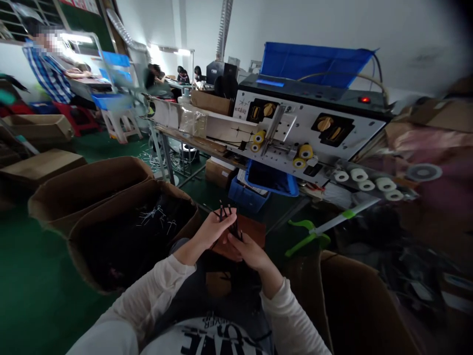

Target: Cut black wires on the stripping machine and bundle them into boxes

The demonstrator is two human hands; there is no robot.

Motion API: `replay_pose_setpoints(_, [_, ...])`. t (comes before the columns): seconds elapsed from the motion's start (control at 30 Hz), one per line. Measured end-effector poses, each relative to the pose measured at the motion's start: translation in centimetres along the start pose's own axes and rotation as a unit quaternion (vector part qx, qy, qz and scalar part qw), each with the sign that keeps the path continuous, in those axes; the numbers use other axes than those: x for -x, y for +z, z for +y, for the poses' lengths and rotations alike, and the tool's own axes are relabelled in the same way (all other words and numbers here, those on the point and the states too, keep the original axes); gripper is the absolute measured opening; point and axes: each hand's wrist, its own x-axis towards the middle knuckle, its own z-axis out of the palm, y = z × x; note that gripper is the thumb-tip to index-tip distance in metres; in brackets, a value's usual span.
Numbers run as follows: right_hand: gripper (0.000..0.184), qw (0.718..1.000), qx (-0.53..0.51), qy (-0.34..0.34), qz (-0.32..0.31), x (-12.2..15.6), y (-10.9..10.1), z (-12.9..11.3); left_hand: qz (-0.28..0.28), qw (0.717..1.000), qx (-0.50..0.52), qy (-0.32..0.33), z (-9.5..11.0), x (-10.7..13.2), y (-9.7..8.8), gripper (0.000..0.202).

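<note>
Several thin black cables point(233, 228) stick up between my two hands, in front of my lap. My left hand point(213, 229) is closed around part of the bunch, thumb across it, with cable ends poking out above the fingers. Just right of it and lower, my right hand point(250, 250) grips the lower part of the same cables, thumb and fingers pressed together. The two hands are close to each other; whether they touch is hard to tell. Below them lies a brown-orange piece point(254, 230), partly covered by the hands.
On the left stands a cardboard box point(79, 246) of black cables with white ends; another box point(48, 207) adjoins it. A wire-processing machine point(288, 125) with yellow rollers stands ahead, blue bins point(295, 187) below. An open box point(354, 261) is at right. Other people sit further back.
</note>
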Motion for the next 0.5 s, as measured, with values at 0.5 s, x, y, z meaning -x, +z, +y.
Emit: replay_pose_setpoints(0.5, [0.039, 0.991, -0.076, -0.072, 0.086, 0.1, 0.0, 1.0, 0.074, 0.996, 0.017, 0.038, -1.2, 0.2, 0.2, 0.043])
